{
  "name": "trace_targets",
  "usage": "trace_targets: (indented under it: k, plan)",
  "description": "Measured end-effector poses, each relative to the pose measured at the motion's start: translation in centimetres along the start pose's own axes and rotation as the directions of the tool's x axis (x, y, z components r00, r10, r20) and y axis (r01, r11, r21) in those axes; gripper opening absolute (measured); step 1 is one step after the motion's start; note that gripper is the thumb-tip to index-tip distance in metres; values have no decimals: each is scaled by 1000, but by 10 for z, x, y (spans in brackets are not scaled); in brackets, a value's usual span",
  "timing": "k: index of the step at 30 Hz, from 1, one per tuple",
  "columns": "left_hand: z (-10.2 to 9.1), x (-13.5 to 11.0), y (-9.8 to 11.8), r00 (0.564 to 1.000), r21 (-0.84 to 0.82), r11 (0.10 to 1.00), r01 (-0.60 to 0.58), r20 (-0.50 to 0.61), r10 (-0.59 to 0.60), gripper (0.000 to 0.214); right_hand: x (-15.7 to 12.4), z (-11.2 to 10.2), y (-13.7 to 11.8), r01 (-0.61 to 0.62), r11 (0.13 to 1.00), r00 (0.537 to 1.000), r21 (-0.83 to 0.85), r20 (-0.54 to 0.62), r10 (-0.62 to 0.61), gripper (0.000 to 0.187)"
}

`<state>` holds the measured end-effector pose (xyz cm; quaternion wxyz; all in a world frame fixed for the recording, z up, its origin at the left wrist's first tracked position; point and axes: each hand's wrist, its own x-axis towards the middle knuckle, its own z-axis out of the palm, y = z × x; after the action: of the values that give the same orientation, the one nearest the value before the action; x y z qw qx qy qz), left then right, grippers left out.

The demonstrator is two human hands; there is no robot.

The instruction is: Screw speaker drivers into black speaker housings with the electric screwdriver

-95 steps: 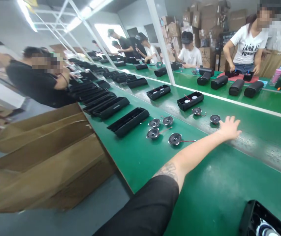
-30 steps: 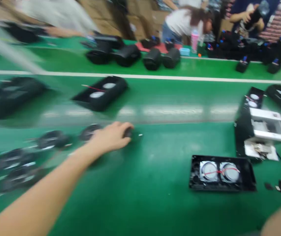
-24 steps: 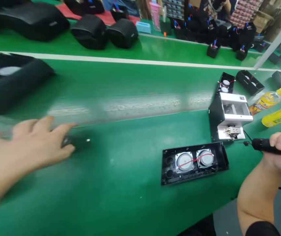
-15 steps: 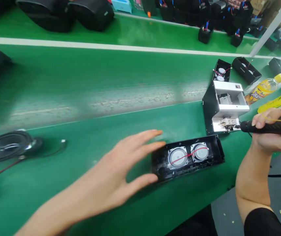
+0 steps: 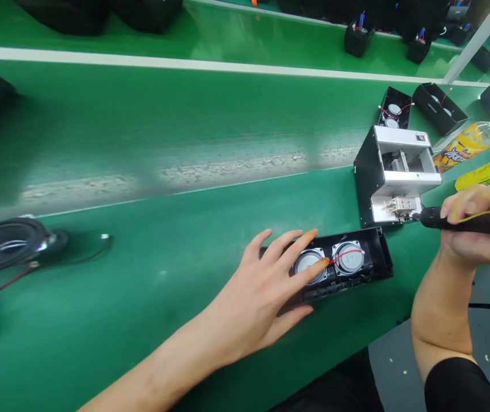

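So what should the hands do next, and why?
Probably carry the screwdriver from the white box across to the black case. The right hand grips it with its tip at the box's front, and the left hand lies flat on the case, as if steadying it.

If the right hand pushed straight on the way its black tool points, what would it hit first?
Probably the white box, just ahead of the tool in the right hand; depth unclear.
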<state>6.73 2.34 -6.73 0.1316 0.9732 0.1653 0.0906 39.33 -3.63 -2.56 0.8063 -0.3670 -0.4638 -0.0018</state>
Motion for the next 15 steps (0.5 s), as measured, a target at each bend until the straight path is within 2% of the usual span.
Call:
trace_targets:
  k: [2, 5, 9, 12, 15]
  plan:
    - [0, 4, 3, 1000, 15, 1000, -11, -15, 12, 58, 0, 0, -1, -2, 1000, 1000, -23, 8, 2, 63]
    - [-1, 12, 5, 999, 7, 999, -43, -16, 43, 62, 0, -2, -2, -70, 997, 996, -45, 46, 72, 67]
    - [0, 19, 7, 998, 4, 998, -62, 11, 62, 59, -1, -4, -1, 3, 1000, 1000, -31, 29, -2, 64]
    - [2, 21, 6, 997, 26, 998, -63, 41, 62, 56, -1, -6, -1, -34, 996, 996, -88, 73, 41, 67]
    - [4, 23, 6, 997, 31, 998, -53, 60, 51, 59, 0, -6, -1, -22, 991, 1000, -129, -9, 21, 66]
